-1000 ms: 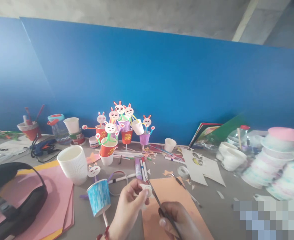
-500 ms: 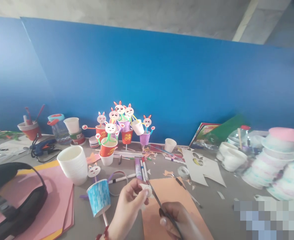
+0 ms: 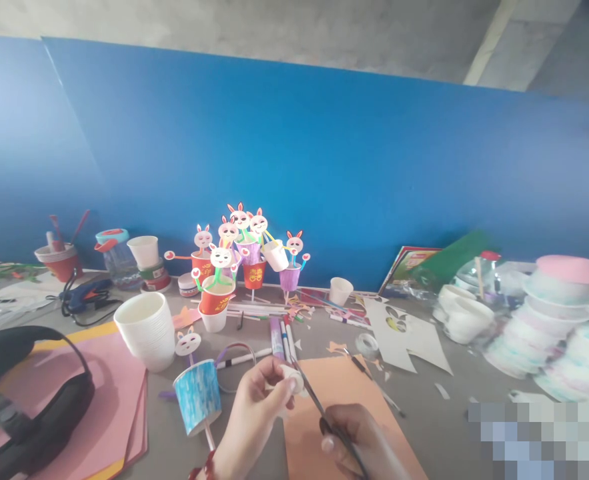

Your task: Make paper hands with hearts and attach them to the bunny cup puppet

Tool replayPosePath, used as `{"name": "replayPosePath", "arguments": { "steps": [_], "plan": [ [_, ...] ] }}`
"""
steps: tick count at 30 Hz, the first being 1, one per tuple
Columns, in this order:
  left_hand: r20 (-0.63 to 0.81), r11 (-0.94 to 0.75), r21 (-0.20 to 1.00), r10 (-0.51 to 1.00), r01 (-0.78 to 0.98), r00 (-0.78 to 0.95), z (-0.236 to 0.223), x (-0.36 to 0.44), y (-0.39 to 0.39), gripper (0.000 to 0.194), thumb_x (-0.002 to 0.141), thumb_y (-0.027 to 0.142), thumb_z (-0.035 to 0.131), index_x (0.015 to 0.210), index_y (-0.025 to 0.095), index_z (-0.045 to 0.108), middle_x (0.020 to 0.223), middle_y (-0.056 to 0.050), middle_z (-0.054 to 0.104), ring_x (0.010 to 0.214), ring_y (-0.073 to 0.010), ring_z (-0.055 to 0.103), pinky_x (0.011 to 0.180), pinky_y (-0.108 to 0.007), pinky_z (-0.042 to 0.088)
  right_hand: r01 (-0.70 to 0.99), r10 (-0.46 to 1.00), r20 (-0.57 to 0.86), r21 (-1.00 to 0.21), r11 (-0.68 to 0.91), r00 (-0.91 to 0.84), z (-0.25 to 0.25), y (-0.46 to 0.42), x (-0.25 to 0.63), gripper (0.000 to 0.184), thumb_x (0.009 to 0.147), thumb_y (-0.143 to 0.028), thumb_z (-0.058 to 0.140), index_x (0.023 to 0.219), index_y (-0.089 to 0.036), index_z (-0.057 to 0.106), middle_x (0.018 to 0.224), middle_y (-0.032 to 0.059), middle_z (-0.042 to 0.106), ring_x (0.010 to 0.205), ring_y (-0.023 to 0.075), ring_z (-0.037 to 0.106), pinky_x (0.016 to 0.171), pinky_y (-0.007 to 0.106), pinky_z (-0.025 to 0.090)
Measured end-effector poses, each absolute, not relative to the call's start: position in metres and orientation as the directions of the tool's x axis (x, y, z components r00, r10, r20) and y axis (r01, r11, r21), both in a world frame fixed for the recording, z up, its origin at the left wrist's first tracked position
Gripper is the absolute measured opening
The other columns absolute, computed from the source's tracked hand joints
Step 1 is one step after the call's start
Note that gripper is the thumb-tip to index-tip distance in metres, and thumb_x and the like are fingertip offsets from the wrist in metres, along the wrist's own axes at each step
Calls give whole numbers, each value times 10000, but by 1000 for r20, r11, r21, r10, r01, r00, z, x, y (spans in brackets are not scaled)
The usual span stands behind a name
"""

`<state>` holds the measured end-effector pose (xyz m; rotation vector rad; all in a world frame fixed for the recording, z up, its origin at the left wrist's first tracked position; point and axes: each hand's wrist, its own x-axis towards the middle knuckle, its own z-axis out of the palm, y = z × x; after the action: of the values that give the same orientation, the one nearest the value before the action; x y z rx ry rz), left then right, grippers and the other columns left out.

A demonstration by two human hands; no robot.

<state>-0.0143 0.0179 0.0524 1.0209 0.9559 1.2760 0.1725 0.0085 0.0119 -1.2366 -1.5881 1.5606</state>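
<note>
My left hand [image 3: 254,417] pinches a small white paper piece [image 3: 291,380] between thumb and fingers, low in the middle of the view. My right hand [image 3: 361,443] is closed round the handles of a pair of scissors [image 3: 319,407], whose blades point up-left and meet the white piece. Under both hands lies an orange paper sheet [image 3: 344,390]. Just left of my left hand stands a blue painted cup [image 3: 198,397] on a stick, with a bunny face above it.
A stack of white cups [image 3: 147,330] and pink sheets [image 3: 109,393] lie left, beside a black headset [image 3: 29,393]. Bunny cup figures [image 3: 247,257] stand at the blue wall. Markers [image 3: 280,337], a tape roll [image 3: 367,343], cut white card [image 3: 404,333] and stacked bowls [image 3: 559,320] fill the right.
</note>
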Motion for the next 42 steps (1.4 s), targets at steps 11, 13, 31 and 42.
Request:
{"name": "replayPosePath", "arguments": {
  "steps": [11, 13, 31, 42],
  "plan": [
    [-26, 50, 943, 997, -329, 77, 55, -17, 20, 284, 695, 351, 776, 664, 180, 552, 637, 29, 577, 545, -92, 490, 587, -219, 400, 278, 903, -205, -955, -100, -378, 7, 8, 181, 562, 722, -675, 683, 591, -230, 365, 540, -90, 314, 433, 49, 262, 412, 218, 181],
    [-26, 50, 941, 997, -334, 76, 56, -17, 20, 286, 696, 353, 777, 664, 180, 551, 640, 29, 577, 546, -91, 488, 589, -219, 396, 264, 893, -218, -957, -118, -393, 7, 8, 181, 583, 711, -705, 682, 587, -233, 362, 530, -94, 305, 429, 50, 259, 409, 220, 186],
    [-22, 39, 935, 999, -352, 50, 57, -18, 19, 294, 697, 374, 789, 683, 187, 562, 622, 45, 567, 546, -93, 497, 613, -233, 405, 319, 904, -191, -946, -65, -382, 4, 8, 186, 514, 756, -632, 657, 600, -232, 375, 502, -90, 282, 450, 67, 251, 433, 231, 183],
    [-16, 24, 928, 1000, -371, 24, 49, -18, 22, 314, 687, 415, 819, 705, 182, 609, 633, 40, 609, 526, -87, 517, 588, -223, 420, 286, 891, -275, -942, -175, -361, 13, 5, 182, 380, 758, -456, 682, 642, -228, 401, 548, -97, 251, 484, 70, 238, 443, 226, 165]
  ]
}}
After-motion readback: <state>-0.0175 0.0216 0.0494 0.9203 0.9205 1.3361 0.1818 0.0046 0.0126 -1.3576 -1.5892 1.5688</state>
